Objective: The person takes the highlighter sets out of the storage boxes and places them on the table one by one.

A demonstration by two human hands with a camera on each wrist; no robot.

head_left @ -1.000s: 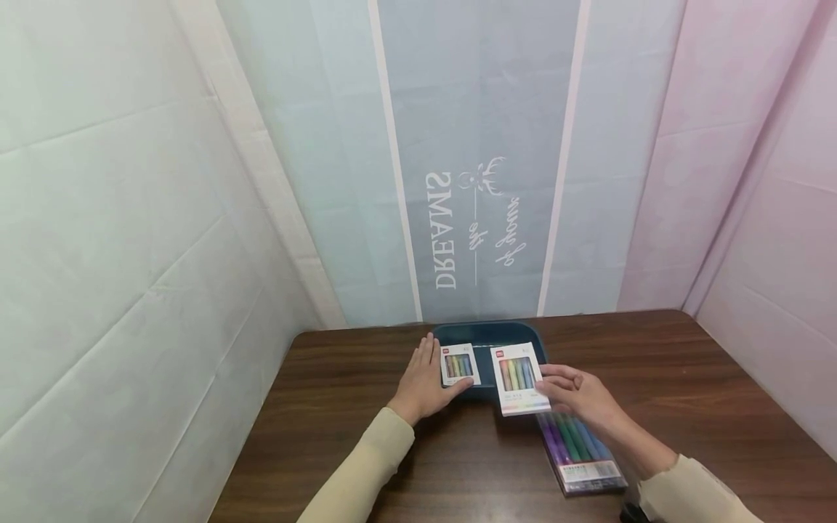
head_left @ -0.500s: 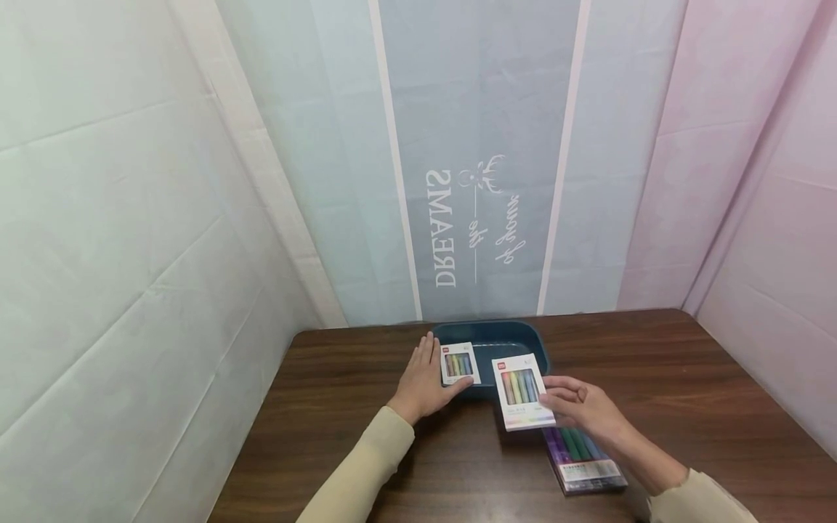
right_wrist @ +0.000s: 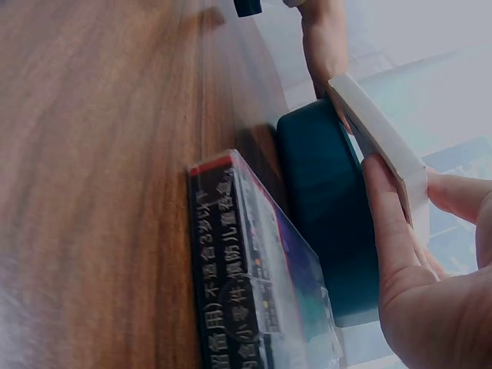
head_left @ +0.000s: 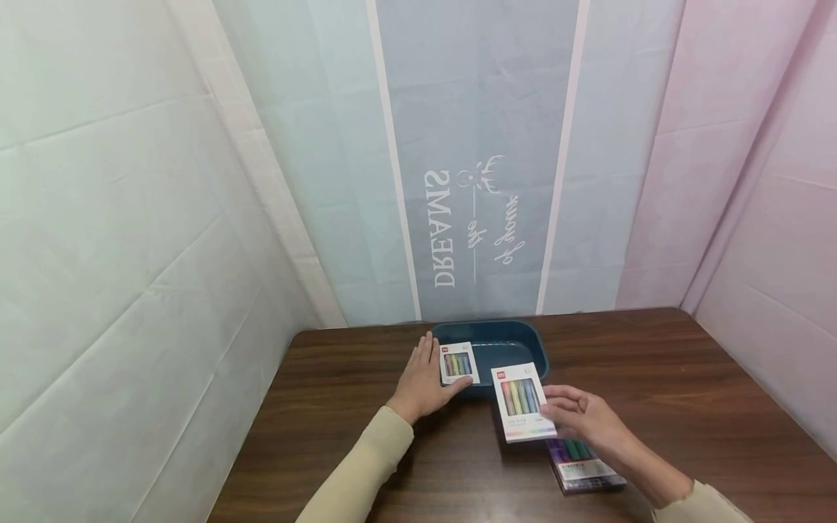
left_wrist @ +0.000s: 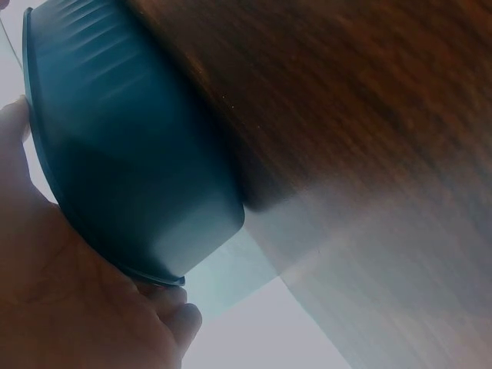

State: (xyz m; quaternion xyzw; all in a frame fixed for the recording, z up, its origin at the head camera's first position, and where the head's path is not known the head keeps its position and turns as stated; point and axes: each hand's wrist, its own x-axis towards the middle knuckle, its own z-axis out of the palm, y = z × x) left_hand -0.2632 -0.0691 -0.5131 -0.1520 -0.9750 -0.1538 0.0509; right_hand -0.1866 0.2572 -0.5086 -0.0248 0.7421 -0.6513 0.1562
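Observation:
My right hand [head_left: 585,415] pinches a white box of coloured sticks [head_left: 523,402] by its right edge, tilted above the table in front of the bin; a window shows the sticks, whose exact kind I cannot tell. Along the left side of the dark teal bin [head_left: 532,341] lies my left hand [head_left: 421,381], fingers straight at the rim, thumb stretched along the front edge. A similar white box [head_left: 459,363] sits in the bin's left part, beside that hand. In the right wrist view the held box [right_wrist: 377,127] is seen edge-on, thumb and fingers on opposite faces.
A clear-fronted pack [head_left: 582,465] with purple, green and blue sticks lies on the wooden table [head_left: 693,407], partly under my right hand. Its printed edge faces the right wrist camera. A patterned cloth wall [head_left: 484,145] rises behind the table.
My right hand has drawn the white box toward me and down, away from over the bin, baring more of its interior. The left hand stays where it was.

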